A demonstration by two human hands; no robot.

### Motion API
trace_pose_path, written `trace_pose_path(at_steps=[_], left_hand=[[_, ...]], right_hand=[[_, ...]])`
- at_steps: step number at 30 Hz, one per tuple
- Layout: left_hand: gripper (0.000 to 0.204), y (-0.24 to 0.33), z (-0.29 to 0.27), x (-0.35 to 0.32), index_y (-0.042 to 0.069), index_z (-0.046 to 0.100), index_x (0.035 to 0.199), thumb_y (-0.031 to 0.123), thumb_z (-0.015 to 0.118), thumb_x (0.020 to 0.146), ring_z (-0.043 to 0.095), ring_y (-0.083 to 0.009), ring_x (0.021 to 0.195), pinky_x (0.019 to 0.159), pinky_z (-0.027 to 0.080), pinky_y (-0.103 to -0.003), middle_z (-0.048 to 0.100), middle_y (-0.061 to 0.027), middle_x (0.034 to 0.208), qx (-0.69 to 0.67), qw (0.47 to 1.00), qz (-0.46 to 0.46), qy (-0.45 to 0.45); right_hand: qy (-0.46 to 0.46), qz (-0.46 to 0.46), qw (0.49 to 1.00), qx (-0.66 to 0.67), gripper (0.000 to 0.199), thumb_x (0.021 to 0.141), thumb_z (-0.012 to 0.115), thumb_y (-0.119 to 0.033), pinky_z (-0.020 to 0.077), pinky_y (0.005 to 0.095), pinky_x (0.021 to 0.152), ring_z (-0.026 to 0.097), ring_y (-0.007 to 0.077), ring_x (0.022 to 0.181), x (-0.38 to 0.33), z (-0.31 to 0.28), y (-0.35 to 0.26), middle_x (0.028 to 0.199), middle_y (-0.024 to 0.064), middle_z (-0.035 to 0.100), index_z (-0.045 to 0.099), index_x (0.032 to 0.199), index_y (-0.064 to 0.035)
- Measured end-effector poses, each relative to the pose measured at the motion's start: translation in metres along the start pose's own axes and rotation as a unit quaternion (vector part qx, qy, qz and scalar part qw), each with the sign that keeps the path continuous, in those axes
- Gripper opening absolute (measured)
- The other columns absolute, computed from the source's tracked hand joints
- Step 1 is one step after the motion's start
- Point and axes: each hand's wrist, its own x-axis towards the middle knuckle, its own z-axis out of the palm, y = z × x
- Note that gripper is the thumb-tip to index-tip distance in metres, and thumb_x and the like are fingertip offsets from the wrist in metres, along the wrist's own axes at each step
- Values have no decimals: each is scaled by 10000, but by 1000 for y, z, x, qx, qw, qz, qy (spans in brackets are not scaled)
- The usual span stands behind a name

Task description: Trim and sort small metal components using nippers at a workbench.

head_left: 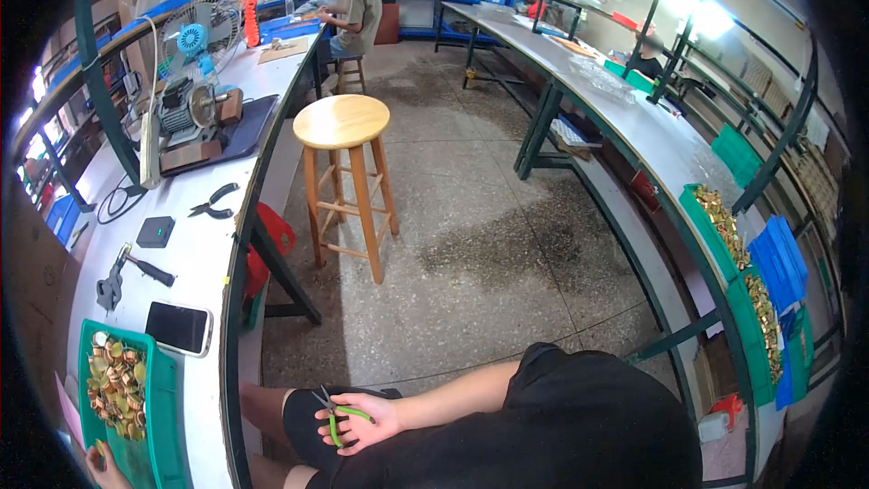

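Note:
Over my lap, my right hand (369,422) is turned palm up. Pliers (333,424) with green handles and dark pointed jaws lie across its palm, with the fingers curled around them. At the lower left edge, my left hand (105,471) is partly cut off by the picture's rim. Its thumb and finger seem to pinch a small brass-coloured metal part (99,445), too small to make out well. That hand is beside a green plastic bin (163,398) holding many small brass- and copper-coloured metal parts (118,385).
On the left bench lie a phone (179,328), a hammer-like tool (149,270), a black box (156,232), black-handled pliers (214,203) and a motor (188,113). A wooden stool (341,122) stands in the aisle. Filled green bins (756,335) line the right bench. A person (355,14) sits far off.

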Motion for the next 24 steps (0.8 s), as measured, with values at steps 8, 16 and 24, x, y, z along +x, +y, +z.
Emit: trace_pose_path(at_steps=[8,16,24], left_hand=[[287,26,81,-14,54,626,901,276,696,733,613,-258,764,744,501,-320,648,-119,822,-120,985,-15,-127],[275,27,109,-62,56,608,949,237,675,754,611,-259,789,762,503,-327,642,-131,857,-198,950,-68,-232],[271,29,85,-100,58,590,998,197,654,775,609,-260,815,779,506,-335,636,-144,893,-258,915,-129,-282]], right_hand=[[30,-22,999,11,317,906,474,-429,443,449,843,567,237,987,0,-1,-2,1091,61,597,593,1068,-184],[18,1,1000,0,309,893,494,-446,449,438,817,565,228,943,14,-6,-9,1069,52,594,589,1048,-197],[43,13,998,-43,304,898,470,-457,454,451,779,554,219,885,20,15,-10,990,51,581,574,1018,-198]])
